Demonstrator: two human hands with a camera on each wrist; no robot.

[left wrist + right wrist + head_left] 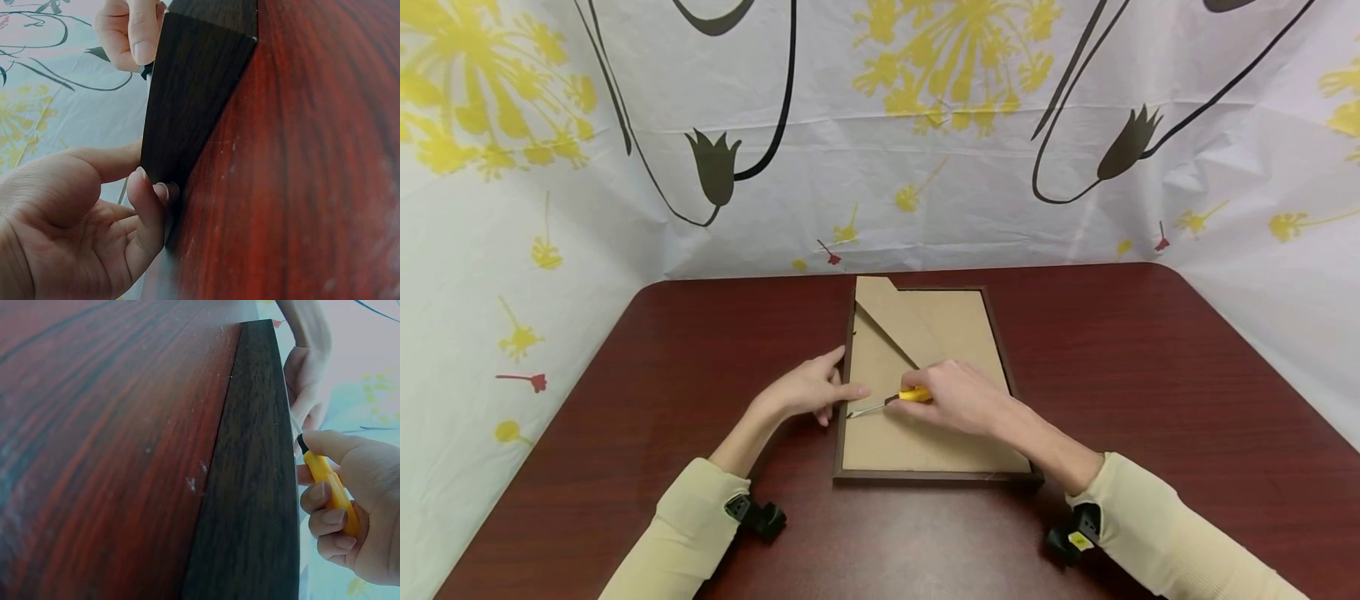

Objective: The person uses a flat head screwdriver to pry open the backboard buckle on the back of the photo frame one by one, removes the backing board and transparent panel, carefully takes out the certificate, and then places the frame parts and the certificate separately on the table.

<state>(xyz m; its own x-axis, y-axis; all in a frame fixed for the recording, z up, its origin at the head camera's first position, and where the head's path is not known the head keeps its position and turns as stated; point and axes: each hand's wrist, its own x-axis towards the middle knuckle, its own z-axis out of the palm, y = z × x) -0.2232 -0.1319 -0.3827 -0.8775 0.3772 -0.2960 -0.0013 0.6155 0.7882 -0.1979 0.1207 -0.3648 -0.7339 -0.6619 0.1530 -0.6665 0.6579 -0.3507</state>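
Observation:
A picture frame [925, 478] with a dark brown rim lies face down on the table, its brown backing board [880, 450] showing. An easel stand [874, 292] lies slantwise over the board. The right hand [958, 396] grips a yellow-handled screwdriver [334, 497]. Its metal tip reaches the inner left edge of the rim; the contact itself is too small to make out. At the frame's left side, the left hand [805, 387] holds the rim, thumb over the top and fingers against the outer side [187, 94].
The reddish-brown table [737, 333] extends on both sides of the frame. Behind it hangs a white sheet [820, 167] printed with flowers. Each wrist wears a strapped black camera, one on the left [763, 518] and one on the right [1067, 542].

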